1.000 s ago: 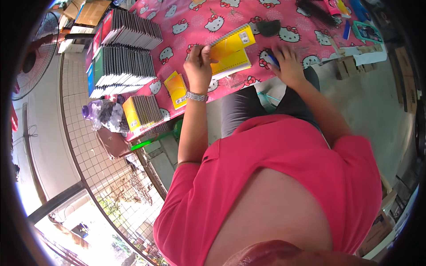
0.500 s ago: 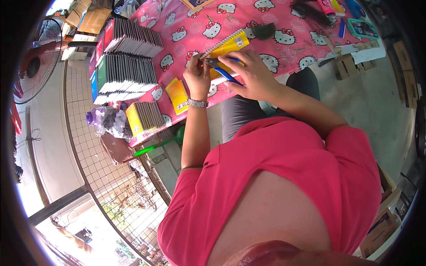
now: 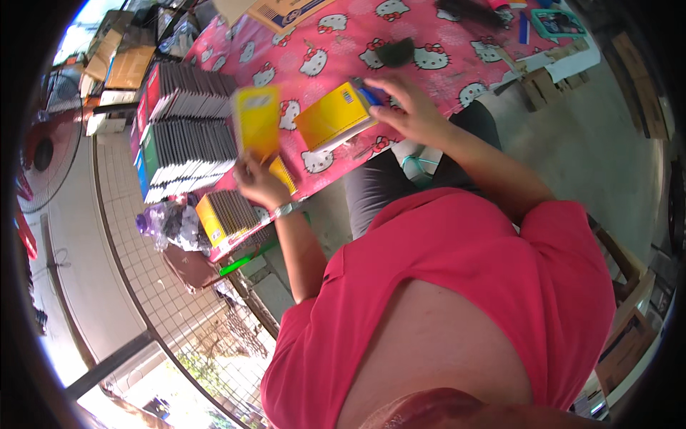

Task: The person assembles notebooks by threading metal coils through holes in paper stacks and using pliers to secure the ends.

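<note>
A yellow notebook (image 3: 257, 118), blurred by motion, is held up by its near end in my left hand (image 3: 261, 180). Under that hand lies another yellow spiral notebook (image 3: 284, 174), partly covered. My right hand (image 3: 414, 111) is closed around blue-handled pliers (image 3: 369, 95); their jaws are small and partly hidden. Just left of the pliers, a stack of yellow-covered books (image 3: 332, 114) rests on the pink patterned tablecloth (image 3: 307, 89), page edges toward me.
Tall stacks of dark spiral notebooks (image 3: 191, 146) stand at the left, with a smaller yellow notebook stack (image 3: 230, 214) nearer. A dark green piece (image 3: 395, 53) lies farther back, and a cardboard box (image 3: 289, 13) at the far edge. A fan (image 3: 46, 146) stands far left.
My left hand has moved left and nearer with a yellow notebook, away from the pliers. My right hand still grips the pliers, and the yellow stack now shows fully.
</note>
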